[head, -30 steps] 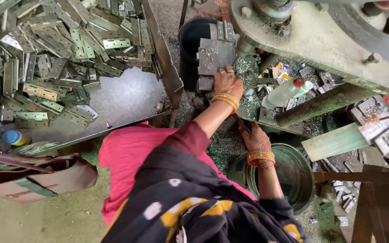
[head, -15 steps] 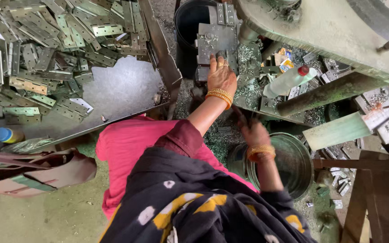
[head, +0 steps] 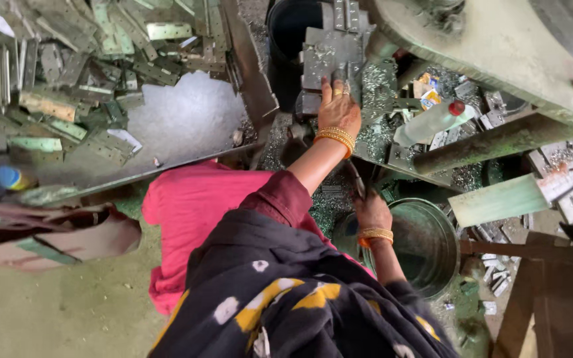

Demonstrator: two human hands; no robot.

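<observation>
Left hand stretched further up to upper centre than a second ago, fingers flat and spread, pressing grey perforated metal plate on press bed; nothing gripped. Right hand lower centre, moved slightly toward round steel basin, fingers curled around thin dark rod. Heap of grey-green metal hinge plates on tabletop upper left, untouched. Clear plastic bottle with red cap right of left hand. Plate looks newly seated.

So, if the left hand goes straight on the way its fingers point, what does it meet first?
The left hand points up the picture, fingertips already on the grey metal block of the press. Straight on, it would likely meet more of that block; depth is unclear.
</observation>
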